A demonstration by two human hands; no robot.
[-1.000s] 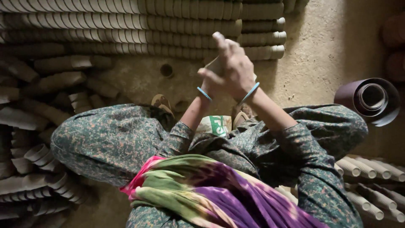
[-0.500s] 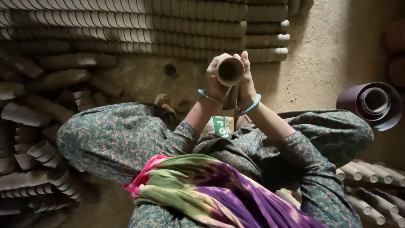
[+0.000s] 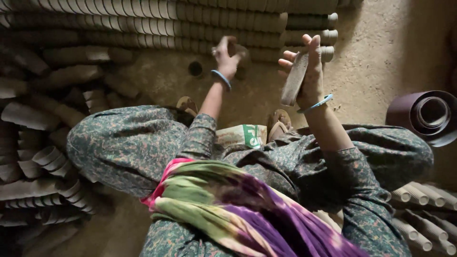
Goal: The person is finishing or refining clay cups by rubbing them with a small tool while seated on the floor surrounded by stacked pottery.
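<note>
Hands have split since half a second ago — they were together around one clay cup at centre, now the left hand [image 3: 227,58] is reaching forward with the cup [image 3: 236,50] toward the stacked rows of cups [image 3: 143,19], and the right hand [image 3: 304,71] has pulled back and up.

Left to right from my feed: loose piles of clay cups [image 3: 47,157] on the floor at far left, near the knee. Left hand next, fingers curled around the cup, blurred, blue bangle [image 3: 221,78] on the wrist. One lone cup [image 3: 195,69] stands on the bare floor just left of that hand. Right hand holds a flat strip of sandpaper [image 3: 294,78], thumb pressing it against the palm, fingers extended rather than clenched. Far right — a dark roll of abrasive sheet [image 3: 423,116] on its side, more cups [image 3: 423,209] below it.

My read on doing this well: set the cup down mouth aligned with the end of the nearest row, touching its neighbour, without knocking the stack; keep the sandpaper pinned so it's ready.
</note>
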